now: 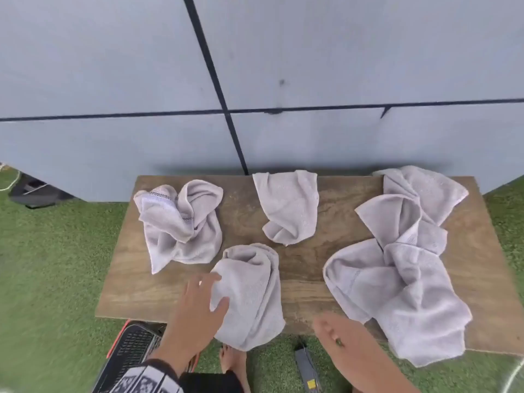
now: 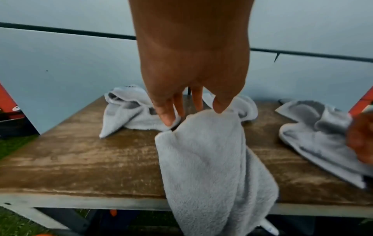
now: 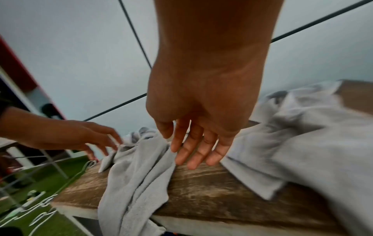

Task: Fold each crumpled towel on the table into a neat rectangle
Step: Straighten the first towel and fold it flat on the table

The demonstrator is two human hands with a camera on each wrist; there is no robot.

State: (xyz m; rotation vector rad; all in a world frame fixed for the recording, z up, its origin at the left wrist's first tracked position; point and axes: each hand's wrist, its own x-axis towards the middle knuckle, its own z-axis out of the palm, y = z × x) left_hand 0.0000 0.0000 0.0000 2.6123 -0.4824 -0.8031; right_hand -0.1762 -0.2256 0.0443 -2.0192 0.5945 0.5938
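Several crumpled grey towels lie on a wooden table (image 1: 306,282). The near-middle towel (image 1: 252,296) hangs over the front edge, as the left wrist view (image 2: 207,167) and the right wrist view (image 3: 137,175) also show. My left hand (image 1: 218,290) reaches over its left side with fingers spread and straight; the thumb tip touches its top fold (image 2: 220,108). My right hand (image 1: 326,329) hovers open at the front edge, its straight fingers (image 3: 191,159) between that towel and the large right-hand towel (image 1: 402,293). Other towels sit back left (image 1: 181,222) and back middle (image 1: 286,205).
Grey wall panels (image 1: 340,66) stand right behind the table. Green artificial grass (image 1: 51,279) surrounds it. A black crate with a red rim (image 1: 133,353) sits under the front left corner. A bare foot (image 1: 232,361) and a grey tool (image 1: 306,367) are on the grass in front.
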